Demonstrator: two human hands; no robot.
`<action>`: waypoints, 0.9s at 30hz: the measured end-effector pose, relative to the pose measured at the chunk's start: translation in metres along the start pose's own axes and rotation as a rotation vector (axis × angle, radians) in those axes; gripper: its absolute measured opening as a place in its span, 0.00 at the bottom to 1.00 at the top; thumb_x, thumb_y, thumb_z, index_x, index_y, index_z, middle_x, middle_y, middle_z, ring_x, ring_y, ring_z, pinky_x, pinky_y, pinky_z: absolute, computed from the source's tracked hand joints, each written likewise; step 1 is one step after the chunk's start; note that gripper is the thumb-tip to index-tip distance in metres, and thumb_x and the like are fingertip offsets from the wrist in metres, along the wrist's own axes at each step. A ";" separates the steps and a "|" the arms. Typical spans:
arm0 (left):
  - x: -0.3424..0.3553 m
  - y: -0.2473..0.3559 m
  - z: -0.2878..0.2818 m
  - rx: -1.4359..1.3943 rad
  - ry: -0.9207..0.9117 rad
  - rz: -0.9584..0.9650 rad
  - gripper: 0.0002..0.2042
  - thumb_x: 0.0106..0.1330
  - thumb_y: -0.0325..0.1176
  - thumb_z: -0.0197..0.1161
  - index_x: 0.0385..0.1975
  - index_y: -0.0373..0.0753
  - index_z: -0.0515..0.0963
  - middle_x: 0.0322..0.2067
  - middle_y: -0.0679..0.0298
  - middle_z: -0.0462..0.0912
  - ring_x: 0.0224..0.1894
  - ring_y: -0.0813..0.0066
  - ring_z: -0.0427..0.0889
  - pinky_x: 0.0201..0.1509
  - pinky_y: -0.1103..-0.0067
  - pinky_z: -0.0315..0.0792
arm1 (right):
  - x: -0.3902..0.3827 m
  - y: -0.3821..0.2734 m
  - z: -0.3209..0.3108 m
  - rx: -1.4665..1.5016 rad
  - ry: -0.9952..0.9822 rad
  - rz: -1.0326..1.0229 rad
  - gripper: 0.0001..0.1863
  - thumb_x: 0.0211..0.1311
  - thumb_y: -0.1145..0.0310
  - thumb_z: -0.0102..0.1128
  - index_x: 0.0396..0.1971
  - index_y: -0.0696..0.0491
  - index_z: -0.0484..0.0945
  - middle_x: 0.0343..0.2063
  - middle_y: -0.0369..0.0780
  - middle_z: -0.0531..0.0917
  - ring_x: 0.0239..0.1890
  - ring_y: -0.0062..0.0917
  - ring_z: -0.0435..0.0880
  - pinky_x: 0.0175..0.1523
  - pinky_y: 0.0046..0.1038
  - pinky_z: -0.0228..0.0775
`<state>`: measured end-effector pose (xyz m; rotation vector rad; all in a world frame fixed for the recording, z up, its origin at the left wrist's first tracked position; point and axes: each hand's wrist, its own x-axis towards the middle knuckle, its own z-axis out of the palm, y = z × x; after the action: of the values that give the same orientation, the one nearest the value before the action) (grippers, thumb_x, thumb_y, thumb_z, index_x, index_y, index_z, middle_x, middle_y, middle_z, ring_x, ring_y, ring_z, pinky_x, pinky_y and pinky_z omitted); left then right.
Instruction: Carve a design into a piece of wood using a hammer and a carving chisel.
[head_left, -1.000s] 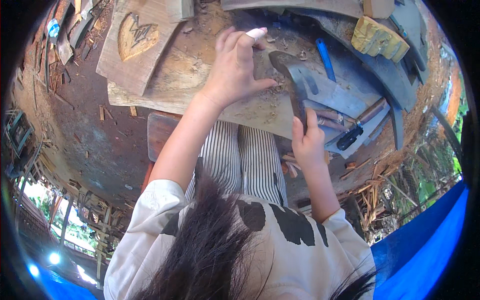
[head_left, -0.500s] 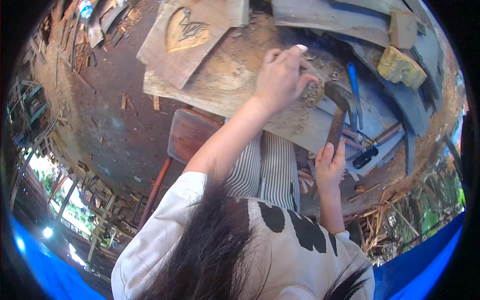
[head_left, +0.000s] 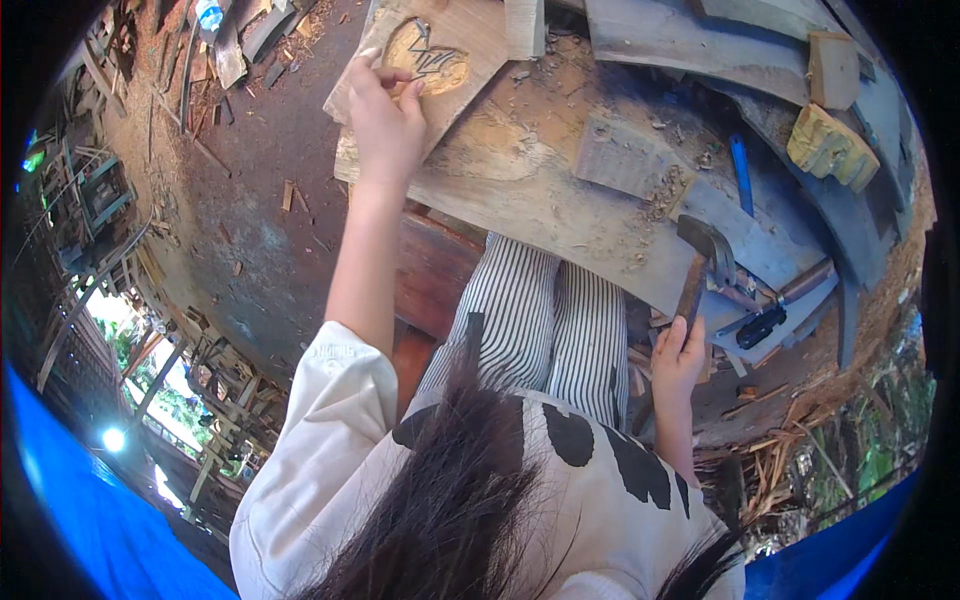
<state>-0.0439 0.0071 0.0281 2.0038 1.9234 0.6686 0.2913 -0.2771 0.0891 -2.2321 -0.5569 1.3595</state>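
My left hand (head_left: 385,115) reaches up and to the left and rests its fingers on the edge of a wooden panel (head_left: 470,40) with a carved heart shape (head_left: 428,58). My right hand (head_left: 678,358) is closed around the wooden handle of a hammer (head_left: 700,265), whose metal head points up over the workbench. A wide, worn plank (head_left: 545,190) covered in wood chips lies between the two hands. My striped trousers show below it.
A blue-handled tool (head_left: 741,175) and a carved yellow block (head_left: 830,148) lie at the right of the bench. Grey boards (head_left: 690,30) run along the top. A dark tool (head_left: 762,325) lies by the hammer. Scrap wood litters the dirt floor (head_left: 250,190) at left.
My left hand left the middle of the plank and moved up-left to the heart-carved panel. My right hand kept hold of the hammer. The view shifted, so the bench slid right.
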 end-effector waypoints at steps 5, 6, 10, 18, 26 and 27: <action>0.008 -0.011 0.007 -0.039 -0.151 -0.051 0.25 0.62 0.20 0.62 0.59 0.33 0.64 0.35 0.58 0.80 0.36 0.68 0.80 0.42 0.74 0.75 | -0.001 -0.009 0.005 0.038 -0.026 0.055 0.11 0.74 0.66 0.48 0.47 0.58 0.70 0.19 0.29 0.69 0.19 0.11 0.65 0.23 0.17 0.59; 0.010 -0.007 0.008 -0.063 -0.137 -0.078 0.25 0.60 0.19 0.62 0.58 0.32 0.65 0.33 0.58 0.80 0.36 0.65 0.79 0.44 0.72 0.73 | -0.002 -0.010 0.005 0.035 -0.038 0.040 0.11 0.74 0.67 0.48 0.47 0.58 0.70 0.19 0.29 0.69 0.19 0.10 0.65 0.23 0.16 0.57; 0.013 -0.005 0.013 -0.081 -0.094 -0.049 0.23 0.59 0.19 0.62 0.55 0.32 0.68 0.30 0.58 0.79 0.37 0.62 0.79 0.44 0.70 0.72 | -0.002 -0.008 0.001 0.032 -0.053 0.046 0.12 0.74 0.65 0.48 0.47 0.58 0.70 0.20 0.30 0.69 0.20 0.11 0.66 0.25 0.17 0.59; 0.014 -0.002 0.011 0.258 -0.137 0.089 0.20 0.63 0.19 0.59 0.56 0.36 0.67 0.35 0.61 0.81 0.39 0.70 0.81 0.45 0.76 0.74 | 0.006 0.003 -0.004 -0.124 -0.044 0.006 0.14 0.74 0.63 0.49 0.46 0.58 0.72 0.23 0.36 0.75 0.25 0.19 0.72 0.33 0.25 0.67; -0.029 0.064 0.008 -0.630 -0.011 -0.379 0.30 0.66 0.15 0.53 0.65 0.39 0.50 0.39 0.56 0.76 0.39 0.73 0.81 0.46 0.81 0.77 | 0.012 0.001 -0.005 -0.209 -0.056 -0.051 0.19 0.73 0.61 0.49 0.55 0.59 0.71 0.41 0.50 0.83 0.43 0.37 0.82 0.50 0.34 0.71; -0.033 0.071 0.007 -0.733 -0.052 -0.425 0.30 0.65 0.14 0.53 0.65 0.39 0.50 0.40 0.55 0.77 0.40 0.73 0.82 0.46 0.81 0.78 | 0.012 0.002 -0.006 -0.209 -0.057 -0.045 0.19 0.73 0.61 0.49 0.55 0.60 0.71 0.42 0.50 0.83 0.44 0.38 0.82 0.51 0.34 0.71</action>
<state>0.0209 -0.0303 0.0536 1.1190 1.6497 0.9968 0.3016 -0.2727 0.0820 -2.3343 -0.7976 1.4017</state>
